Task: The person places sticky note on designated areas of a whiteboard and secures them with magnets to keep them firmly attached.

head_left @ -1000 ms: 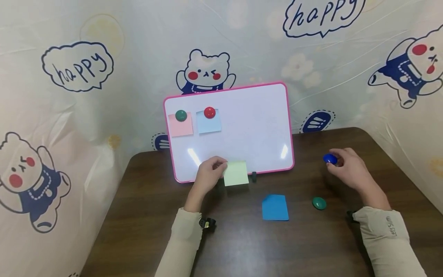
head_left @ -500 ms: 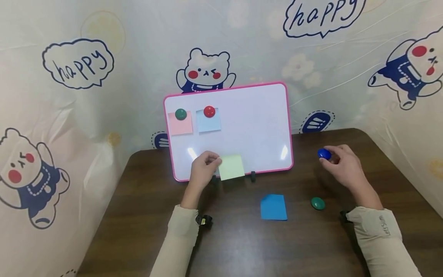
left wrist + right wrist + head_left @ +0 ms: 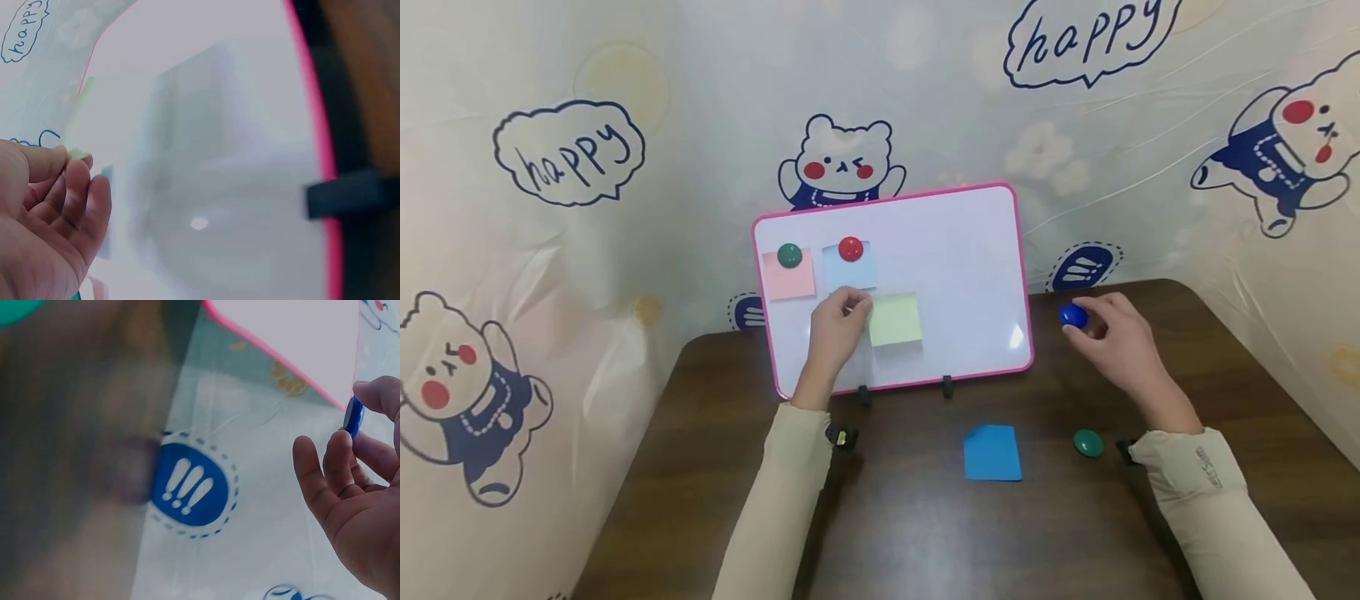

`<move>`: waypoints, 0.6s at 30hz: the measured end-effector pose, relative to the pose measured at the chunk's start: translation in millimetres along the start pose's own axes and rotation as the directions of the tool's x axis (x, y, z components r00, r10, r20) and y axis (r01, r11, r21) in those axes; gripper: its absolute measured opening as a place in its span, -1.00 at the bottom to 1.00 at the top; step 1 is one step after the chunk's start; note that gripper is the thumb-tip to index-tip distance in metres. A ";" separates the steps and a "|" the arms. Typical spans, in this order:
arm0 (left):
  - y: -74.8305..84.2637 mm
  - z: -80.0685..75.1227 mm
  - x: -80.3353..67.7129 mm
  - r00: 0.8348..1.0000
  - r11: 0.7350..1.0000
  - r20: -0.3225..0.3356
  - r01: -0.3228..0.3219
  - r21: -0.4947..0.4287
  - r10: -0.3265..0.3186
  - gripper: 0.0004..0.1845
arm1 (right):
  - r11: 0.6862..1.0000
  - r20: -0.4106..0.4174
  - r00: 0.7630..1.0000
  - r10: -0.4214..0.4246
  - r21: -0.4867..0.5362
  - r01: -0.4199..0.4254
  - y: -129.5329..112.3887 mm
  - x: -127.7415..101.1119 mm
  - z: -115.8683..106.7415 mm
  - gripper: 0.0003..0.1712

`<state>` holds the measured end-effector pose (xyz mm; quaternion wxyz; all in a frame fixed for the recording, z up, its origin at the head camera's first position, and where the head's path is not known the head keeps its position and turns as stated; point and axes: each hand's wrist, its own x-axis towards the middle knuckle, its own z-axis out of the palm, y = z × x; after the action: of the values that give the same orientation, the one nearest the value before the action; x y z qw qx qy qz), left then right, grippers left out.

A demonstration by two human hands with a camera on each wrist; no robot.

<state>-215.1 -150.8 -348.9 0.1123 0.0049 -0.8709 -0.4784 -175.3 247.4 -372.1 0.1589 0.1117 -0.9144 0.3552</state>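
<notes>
Open white surface across the right half of the pink-framed whiteboard (image 3: 970,275) — blocked leftward by the pale yellow sticky note (image 3: 896,319) and round red magnet (image 3: 850,248).

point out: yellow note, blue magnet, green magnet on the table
yellow note (image 3: 896,320): head view, middle of the sheet held against the whiteboard.
blue magnet (image 3: 1072,315): head view, top of the dome pinched by the right hand.
green magnet on the table (image 3: 1088,443): head view, centre of the dome.

Our two bare hands, left hand (image 3: 838,321) and right hand (image 3: 1112,337), long beige sleeves (image 3: 775,500) reaching our wrists, small grey lettering on the right cuff (image 3: 1206,467), black wrist-camera clips (image 3: 841,437) just past each cuff
</notes>
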 end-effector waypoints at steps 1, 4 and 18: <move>4.1 0.9 5.2 1.000 1.000 -0.006 -0.010 0.006 0.010 -0.82 | 1.000 0.004 1.000 -0.005 0.005 0.005 -3.4 2.9 -0.2 -0.49; 14.3 3.8 20.5 0.999 0.999 -0.017 -0.034 0.014 0.034 -0.81 | 1.000 0.013 1.000 -0.024 0.012 0.024 -12.8 12.5 0.0 -0.49; 38.3 22.6 61.9 0.998 0.994 -0.051 -0.034 0.108 0.040 -0.85 | 1.000 0.062 0.998 -0.027 0.012 0.026 -45.2 47.0 5.6 -0.48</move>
<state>-276.2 -118.4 -316.8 0.1437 0.0073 -0.8921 -0.4284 -205.5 206.6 -330.9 0.1346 0.1357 -0.9153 0.3544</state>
